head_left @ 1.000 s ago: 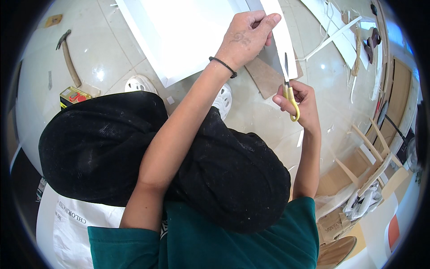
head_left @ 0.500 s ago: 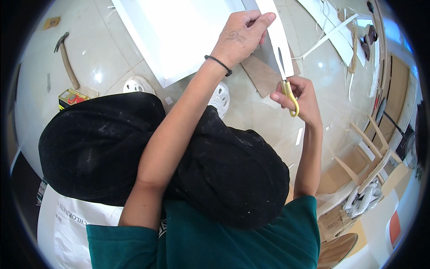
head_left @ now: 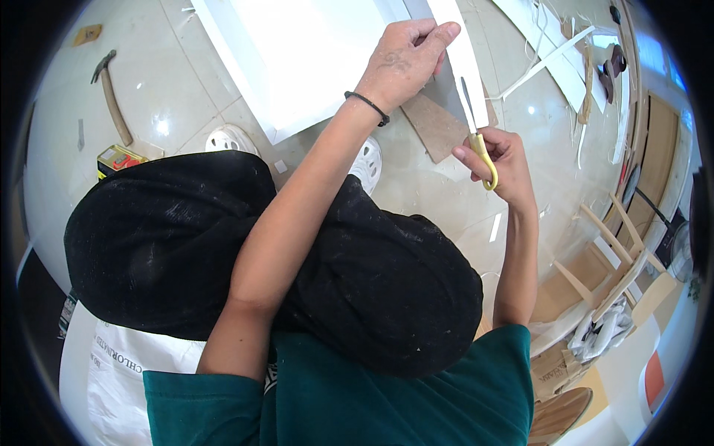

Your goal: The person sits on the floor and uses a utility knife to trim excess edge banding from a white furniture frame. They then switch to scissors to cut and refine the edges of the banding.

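A glossy pale tiled floor carried all items. A large white board lay flat on it at the top of the view. The person's black-trousered knees filled the centre. A narrow white strip ran along the board's right edge, with a brown cardboard piece lying beneath it. The left hand pressed down on the strip's upper part, fingers extended flat, gripping nothing. The right hand had its fingers closed around yellow-handled scissors, blades pointing up along the strip. A hammer and a small yellow box lay well apart on the left.
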### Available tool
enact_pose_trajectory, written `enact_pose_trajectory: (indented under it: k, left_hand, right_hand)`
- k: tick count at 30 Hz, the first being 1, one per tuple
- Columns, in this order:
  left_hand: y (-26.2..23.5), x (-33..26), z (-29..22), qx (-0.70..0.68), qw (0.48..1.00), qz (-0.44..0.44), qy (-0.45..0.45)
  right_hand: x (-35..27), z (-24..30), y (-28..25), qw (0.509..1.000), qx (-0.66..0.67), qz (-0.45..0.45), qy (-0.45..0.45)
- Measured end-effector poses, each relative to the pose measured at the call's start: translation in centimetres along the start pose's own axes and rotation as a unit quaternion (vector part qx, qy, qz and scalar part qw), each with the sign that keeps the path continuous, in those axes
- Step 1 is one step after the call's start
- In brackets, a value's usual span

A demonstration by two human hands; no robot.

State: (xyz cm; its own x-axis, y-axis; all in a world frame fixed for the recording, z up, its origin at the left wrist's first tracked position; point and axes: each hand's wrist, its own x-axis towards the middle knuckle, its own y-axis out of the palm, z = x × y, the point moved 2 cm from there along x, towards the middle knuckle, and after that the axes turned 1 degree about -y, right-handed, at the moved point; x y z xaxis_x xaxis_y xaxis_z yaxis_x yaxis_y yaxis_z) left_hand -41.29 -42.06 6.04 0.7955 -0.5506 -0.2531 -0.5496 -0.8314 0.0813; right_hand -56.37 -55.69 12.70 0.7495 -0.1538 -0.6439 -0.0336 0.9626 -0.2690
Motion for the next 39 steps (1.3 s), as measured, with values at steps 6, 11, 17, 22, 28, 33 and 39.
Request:
enact_pose_trajectory:
  k: [6,11,17,22,28,33,39]
  left_hand:
    - [-0.7,-1.4,0.3,0.012,0.993,-0.093,0.072]
    - [-0.5,-5.6,0.6,0.246,0.882,-0.159,0.369]
    - [1.0,-6.5,0.5,0.343,0.796,-0.070,0.494]
    - [0.8,-5.8,-0.5,0.391,0.736,-0.090,0.545]
    - [1.9,-5.9,-2.0,0.186,0.869,-0.089,0.450]
    - [2.1,-5.6,-1.5,0.088,0.934,-0.080,0.336]
    - [1.9,-5.1,-0.7,0.009,0.971,-0.079,0.227]
  right_hand:
    - [0.2,-0.2,-0.3,0.999,-0.019,0.031,0.001]
    - [-0.6,-0.6,-1.3,0.988,-0.016,0.154,0.014]
    - [-5.9,-4.4,-0.9,0.972,0.093,0.206,0.062]
    - [-6.4,-8.3,2.0,0.964,0.235,0.099,-0.074]
    - [-4.2,-7.0,3.5,0.914,0.289,-0.225,-0.175]
    - [-1.9,-3.4,3.0,0.849,0.001,-0.438,-0.297]
    - [0.4,-1.2,3.3,0.852,-0.094,-0.391,-0.335]
